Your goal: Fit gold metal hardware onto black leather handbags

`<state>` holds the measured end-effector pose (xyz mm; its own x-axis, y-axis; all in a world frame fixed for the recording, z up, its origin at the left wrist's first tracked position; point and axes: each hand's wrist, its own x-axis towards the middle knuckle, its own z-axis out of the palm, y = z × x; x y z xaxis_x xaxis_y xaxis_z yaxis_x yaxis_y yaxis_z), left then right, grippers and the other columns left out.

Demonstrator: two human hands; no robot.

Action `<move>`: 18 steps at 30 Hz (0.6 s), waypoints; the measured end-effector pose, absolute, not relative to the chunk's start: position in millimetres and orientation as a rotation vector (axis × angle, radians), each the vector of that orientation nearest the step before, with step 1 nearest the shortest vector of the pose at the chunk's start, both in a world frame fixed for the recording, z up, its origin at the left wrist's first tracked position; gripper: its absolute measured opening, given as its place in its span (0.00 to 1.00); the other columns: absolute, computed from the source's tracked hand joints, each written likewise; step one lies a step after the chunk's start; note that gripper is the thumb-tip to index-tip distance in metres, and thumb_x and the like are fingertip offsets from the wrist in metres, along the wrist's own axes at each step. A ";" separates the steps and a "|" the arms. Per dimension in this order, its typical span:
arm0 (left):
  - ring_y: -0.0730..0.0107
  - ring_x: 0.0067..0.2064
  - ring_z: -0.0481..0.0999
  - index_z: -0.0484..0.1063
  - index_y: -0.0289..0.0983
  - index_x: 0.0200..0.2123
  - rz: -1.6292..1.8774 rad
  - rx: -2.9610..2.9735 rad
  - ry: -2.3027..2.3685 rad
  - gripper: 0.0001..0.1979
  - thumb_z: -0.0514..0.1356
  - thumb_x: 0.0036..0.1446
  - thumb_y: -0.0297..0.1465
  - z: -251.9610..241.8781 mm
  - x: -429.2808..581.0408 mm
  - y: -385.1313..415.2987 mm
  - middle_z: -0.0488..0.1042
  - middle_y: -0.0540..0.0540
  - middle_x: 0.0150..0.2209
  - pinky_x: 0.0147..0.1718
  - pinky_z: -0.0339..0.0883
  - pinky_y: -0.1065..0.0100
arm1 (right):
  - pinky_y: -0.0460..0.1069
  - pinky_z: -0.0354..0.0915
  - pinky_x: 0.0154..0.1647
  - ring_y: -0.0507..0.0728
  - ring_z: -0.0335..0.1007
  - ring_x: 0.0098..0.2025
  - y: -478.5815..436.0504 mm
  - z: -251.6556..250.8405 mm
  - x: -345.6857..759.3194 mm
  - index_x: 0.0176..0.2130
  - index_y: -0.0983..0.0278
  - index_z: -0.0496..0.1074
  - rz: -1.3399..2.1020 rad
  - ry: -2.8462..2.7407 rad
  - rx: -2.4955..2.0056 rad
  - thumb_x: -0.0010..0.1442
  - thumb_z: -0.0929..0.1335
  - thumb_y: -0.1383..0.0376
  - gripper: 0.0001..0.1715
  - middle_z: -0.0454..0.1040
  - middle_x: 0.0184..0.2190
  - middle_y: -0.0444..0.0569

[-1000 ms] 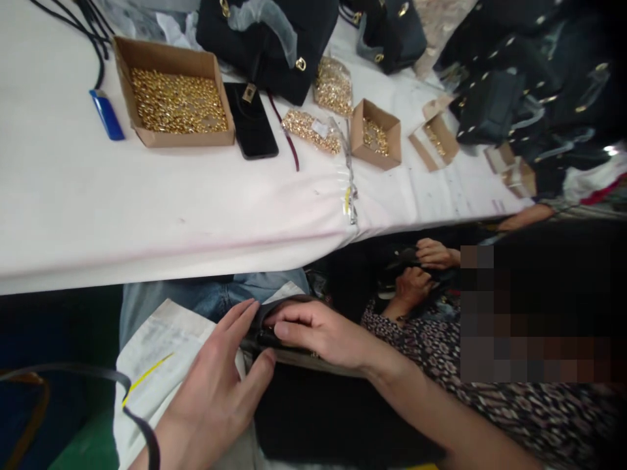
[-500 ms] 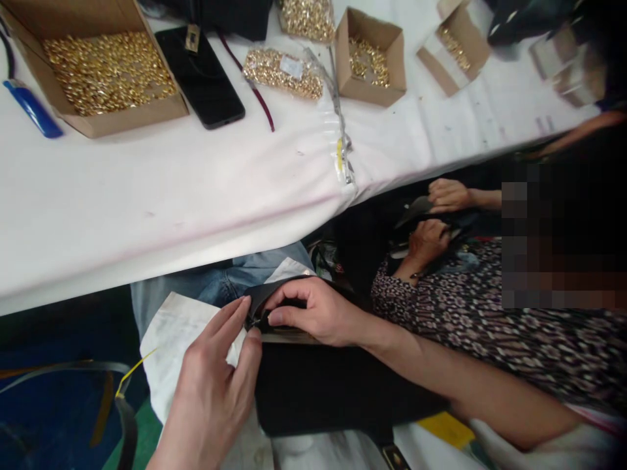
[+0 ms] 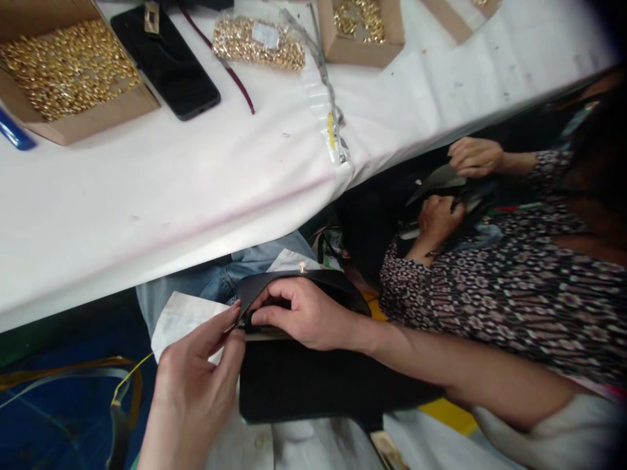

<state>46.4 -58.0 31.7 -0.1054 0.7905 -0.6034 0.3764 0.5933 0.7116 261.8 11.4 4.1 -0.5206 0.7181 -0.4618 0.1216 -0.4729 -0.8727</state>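
A black bag (image 3: 337,382) with a smooth flap lies across my lap, its mouth held gaping. My left hand (image 3: 196,378) pinches the corner of the bag's mouth between thumb and fingers. Inside the opening is my right hand (image 3: 304,313), its fingers curled against the inner side of the raised wall; the fingertips are partly hidden. A small gold stud (image 3: 302,266) stands on that wall's upper edge. At the end of the bag's strap, low in the view, a gold-coloured fitting (image 3: 386,449) shows.
On the white-covered table (image 3: 171,189) are a cardboard box (image 3: 98,124) of gold pieces, a phone (image 3: 171,72), a bag of gold fittings (image 3: 259,46) and a smaller box (image 3: 365,52). A co-worker's hands (image 3: 441,219) work at the right. Straps hang over a blue surface (image 3: 49,431) lower left.
My view has shifted, so the table things sit higher and further left. Both hands and the bag's mouth appear slightly further left, and the gold stud shows more clearly. The grip looks the same.
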 end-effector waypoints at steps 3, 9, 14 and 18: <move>0.49 0.51 0.90 0.86 0.35 0.55 0.495 0.926 1.666 0.23 0.70 0.65 0.44 31.4 45.6 -59.8 0.89 0.39 0.51 0.50 0.85 0.64 | 0.47 0.74 0.50 0.56 0.83 0.45 11.3 1.7 263.8 0.45 0.63 0.87 2.125 -1.235 -1.220 0.68 0.78 0.63 0.07 0.88 0.43 0.46; 0.52 0.56 0.88 0.84 0.38 0.61 0.489 0.919 1.582 0.23 0.70 0.69 0.43 32.6 37.1 -58.8 0.88 0.41 0.56 0.54 0.82 0.65 | 0.48 0.75 0.50 0.58 0.84 0.45 15.6 3.9 262.3 0.44 0.63 0.88 2.124 -1.239 -1.239 0.67 0.78 0.62 0.07 0.88 0.41 0.47; 0.53 0.54 0.88 0.82 0.38 0.64 0.412 0.993 1.568 0.27 0.70 0.69 0.46 31.8 25.7 -52.9 0.88 0.41 0.55 0.48 0.84 0.68 | 0.50 0.74 0.54 0.58 0.84 0.48 14.2 -4.2 255.2 0.44 0.64 0.87 2.122 -1.202 -1.169 0.67 0.77 0.66 0.06 0.88 0.44 0.48; 0.49 0.56 0.88 0.82 0.38 0.64 0.339 1.011 1.539 0.28 0.70 0.68 0.48 34.1 21.8 -47.5 0.87 0.39 0.56 0.50 0.85 0.65 | 0.49 0.74 0.54 0.57 0.83 0.46 12.5 -5.6 253.8 0.43 0.64 0.87 2.117 -1.169 -1.191 0.65 0.78 0.67 0.05 0.88 0.42 0.47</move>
